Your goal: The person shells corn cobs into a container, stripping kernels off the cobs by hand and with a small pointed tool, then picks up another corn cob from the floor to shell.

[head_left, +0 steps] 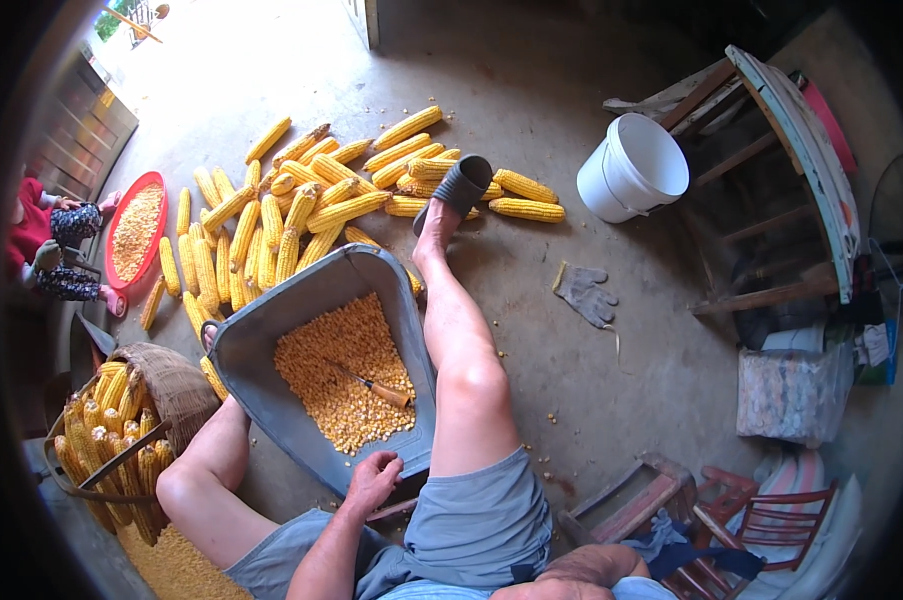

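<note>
My left hand (375, 480) hangs over the near rim of a grey plastic tub (242, 350), its fingers loosely bent and apart, with nothing visible in them. The tub lies between my legs and holds loose yellow corn kernels (327, 350). On the kernels rests a pointed tool with a wooden handle (390, 395) and a thin metal shaft. My right forearm (592, 566) shows at the lower edge; the right hand itself is out of view. Beyond the tub, husked corn cobs (302, 200) lie in a spread pile on the floor.
A tipped wicker basket (177, 395) of cobs lies at left, with loose kernels (177, 560) below. A red tray (155, 225) of kernels stands near a seated person (47, 235). At right are a white bucket (622, 170), a grey glove (586, 293), a wooden frame (762, 290) and chairs (787, 525).
</note>
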{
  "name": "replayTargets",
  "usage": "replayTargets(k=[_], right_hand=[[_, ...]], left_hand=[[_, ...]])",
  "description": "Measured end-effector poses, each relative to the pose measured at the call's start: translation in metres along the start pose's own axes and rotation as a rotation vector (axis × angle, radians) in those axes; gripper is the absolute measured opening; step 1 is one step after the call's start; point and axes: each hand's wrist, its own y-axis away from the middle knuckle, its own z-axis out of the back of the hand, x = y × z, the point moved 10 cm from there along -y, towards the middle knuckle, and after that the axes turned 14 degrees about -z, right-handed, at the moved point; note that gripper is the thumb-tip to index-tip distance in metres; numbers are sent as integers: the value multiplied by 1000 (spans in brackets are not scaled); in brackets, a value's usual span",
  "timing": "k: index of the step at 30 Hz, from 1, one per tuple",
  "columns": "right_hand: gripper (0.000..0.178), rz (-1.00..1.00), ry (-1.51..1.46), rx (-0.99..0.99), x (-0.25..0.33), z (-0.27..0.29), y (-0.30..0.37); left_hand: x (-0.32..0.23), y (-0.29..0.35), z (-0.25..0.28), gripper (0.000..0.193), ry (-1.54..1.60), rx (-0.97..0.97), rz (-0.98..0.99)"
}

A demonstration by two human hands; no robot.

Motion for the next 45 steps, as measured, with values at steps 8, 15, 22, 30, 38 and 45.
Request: replayTargets(k=[8, 15, 22, 30, 38, 45], right_hand=[[61, -157, 60, 115, -14, -13, 1], [42, -434, 338, 257, -9, 29, 38], [42, -682, 1041, -1573, 45, 388, 255], [34, -1542, 1639, -1490, 3, 488, 395], [33, -1502, 1662, -1508, 10, 508, 382], [21, -616, 1719, -1362, 68, 507, 140]], left_hand=[[-5, 6, 11, 41, 18, -34, -26], [-9, -5, -3, 41, 51, -4, -89], [2, -3, 0, 39, 38, -11, -72], [4, 5, 9, 39, 73, -69, 41], [20, -12, 5, 39, 37, -16, 68], [8, -2, -7, 40, 89, 17, 47]])
